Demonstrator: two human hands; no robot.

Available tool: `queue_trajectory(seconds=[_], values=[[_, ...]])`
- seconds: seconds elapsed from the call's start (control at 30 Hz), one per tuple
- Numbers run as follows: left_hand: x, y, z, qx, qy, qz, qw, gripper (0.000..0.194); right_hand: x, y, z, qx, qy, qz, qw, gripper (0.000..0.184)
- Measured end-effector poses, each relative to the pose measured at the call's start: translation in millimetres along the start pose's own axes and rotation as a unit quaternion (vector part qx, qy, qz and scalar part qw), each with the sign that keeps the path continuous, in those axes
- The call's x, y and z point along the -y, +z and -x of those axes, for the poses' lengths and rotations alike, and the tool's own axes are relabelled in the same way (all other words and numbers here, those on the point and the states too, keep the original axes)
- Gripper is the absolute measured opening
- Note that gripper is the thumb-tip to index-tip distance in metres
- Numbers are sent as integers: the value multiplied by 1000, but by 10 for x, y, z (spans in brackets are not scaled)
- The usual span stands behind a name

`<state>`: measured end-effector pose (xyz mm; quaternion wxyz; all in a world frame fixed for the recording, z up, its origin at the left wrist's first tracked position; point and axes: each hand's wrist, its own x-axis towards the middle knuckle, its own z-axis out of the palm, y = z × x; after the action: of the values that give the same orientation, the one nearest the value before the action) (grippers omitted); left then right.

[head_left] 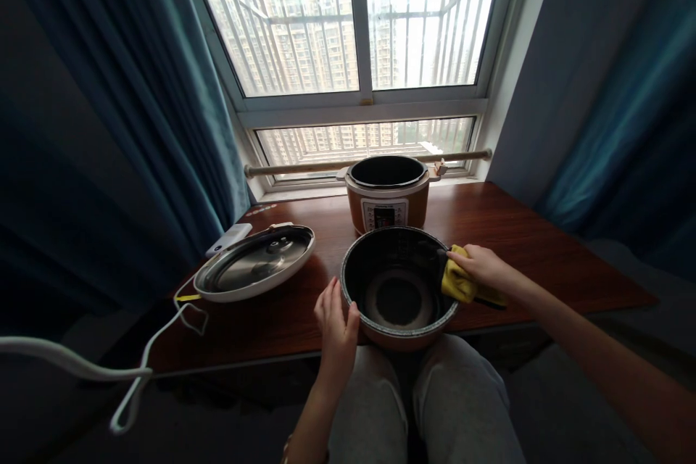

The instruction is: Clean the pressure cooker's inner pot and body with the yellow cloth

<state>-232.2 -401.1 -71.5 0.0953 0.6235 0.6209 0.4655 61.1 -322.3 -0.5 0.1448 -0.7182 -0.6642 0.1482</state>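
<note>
A dark inner pot (pixel 399 290) rests at the near edge of the wooden table (pixel 533 246), partly over my knees. My left hand (pixel 336 319) grips the pot's left rim, thumb inside. My right hand (pixel 481 266) is closed on a yellow cloth (pixel 457 281) and presses it against the inside of the pot's right wall. Behind the pot stands the cooker body (pixel 387 192), open on top, with a control panel facing me.
The cooker's lid (pixel 255 262) lies upside down at the table's left, next to a small white device (pixel 228 239). A white cord (pixel 144 362) trails off the left edge. A wooden rod (pixel 304 165) runs along the window sill. Teal curtains hang on both sides.
</note>
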Motion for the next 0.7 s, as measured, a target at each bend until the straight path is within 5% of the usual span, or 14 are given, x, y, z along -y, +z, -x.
queue_trajectory(seconds=[0.2, 0.4, 0.57, 0.7], values=[[34, 37, 7, -12, -42, 23, 999, 46, -17, 97, 94, 7, 33, -147, 989, 24], [89, 35, -110, 28, -124, 186, 974, 48, -37, 121, 26, -46, 21, -218, 975, 14], [-526, 141, -326, 61, -75, 281, 955, 52, -383, -388, -142, -70, 42, -350, 933, 19], [-1226, 469, -488, 121, -34, 305, 944, 58, -954, -909, -296, -88, 78, -383, 916, 22]])
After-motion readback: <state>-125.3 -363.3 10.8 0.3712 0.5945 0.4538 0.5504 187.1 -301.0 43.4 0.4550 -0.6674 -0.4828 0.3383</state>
